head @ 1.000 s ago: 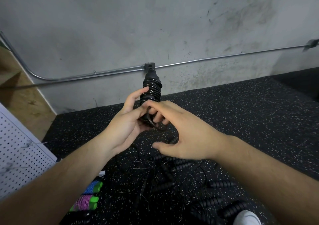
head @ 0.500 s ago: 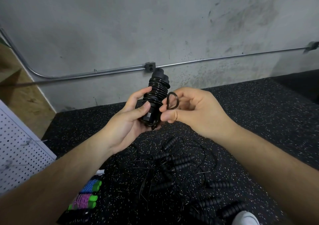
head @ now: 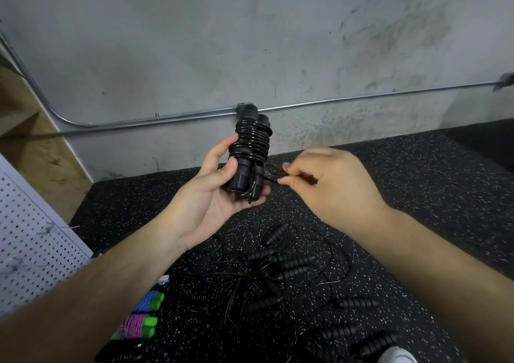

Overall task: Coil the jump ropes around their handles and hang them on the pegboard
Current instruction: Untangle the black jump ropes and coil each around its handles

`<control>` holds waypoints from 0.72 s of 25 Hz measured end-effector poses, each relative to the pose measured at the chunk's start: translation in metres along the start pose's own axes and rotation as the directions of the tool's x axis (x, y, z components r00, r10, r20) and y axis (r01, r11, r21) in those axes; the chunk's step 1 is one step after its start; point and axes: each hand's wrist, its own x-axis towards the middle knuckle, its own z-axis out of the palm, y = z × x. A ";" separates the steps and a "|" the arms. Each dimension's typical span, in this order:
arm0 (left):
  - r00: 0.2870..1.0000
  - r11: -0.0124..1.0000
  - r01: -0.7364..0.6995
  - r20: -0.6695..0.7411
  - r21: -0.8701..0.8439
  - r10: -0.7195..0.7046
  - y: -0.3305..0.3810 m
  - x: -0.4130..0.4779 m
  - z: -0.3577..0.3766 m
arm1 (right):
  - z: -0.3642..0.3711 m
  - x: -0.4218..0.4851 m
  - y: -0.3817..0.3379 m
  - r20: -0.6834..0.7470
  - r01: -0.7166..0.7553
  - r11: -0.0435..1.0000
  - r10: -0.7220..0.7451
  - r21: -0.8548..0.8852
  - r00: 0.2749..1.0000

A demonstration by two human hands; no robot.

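The coiled jump rope point(head: 251, 151) was glossy black. The floor point(head: 417, 184) was black with white speckles. At 8 o'clock, the pegboard point(head: 27, 251) was white, dotted with holes. At 7 o'clock, the blue bundle point(head: 147, 303) and purple bundle point(head: 136, 326) had green handles.

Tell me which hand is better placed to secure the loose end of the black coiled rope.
Probably the right. The right hand pinches the thin black rope end beside the black coiled jump rope; the left hand is occupied, gripping that bundle upright.
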 end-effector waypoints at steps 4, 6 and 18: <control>0.999 0.999 -0.040 -0.013 0.006 0.040 0.002 0.001 0.002 | 0.016 -0.006 -0.002 0.053 0.119 0.976 -0.111 -0.182 0.992; 0.999 0.999 -0.042 -0.016 0.025 0.042 0.001 0.001 0.004 | 0.020 -0.008 -0.007 0.055 0.044 0.990 -0.036 -0.136 0.998; 0.999 0.996 -0.053 0.004 0.077 0.052 -0.006 0.001 0.005 | 0.031 -0.014 -0.020 0.160 -0.331 0.925 0.303 0.187 0.939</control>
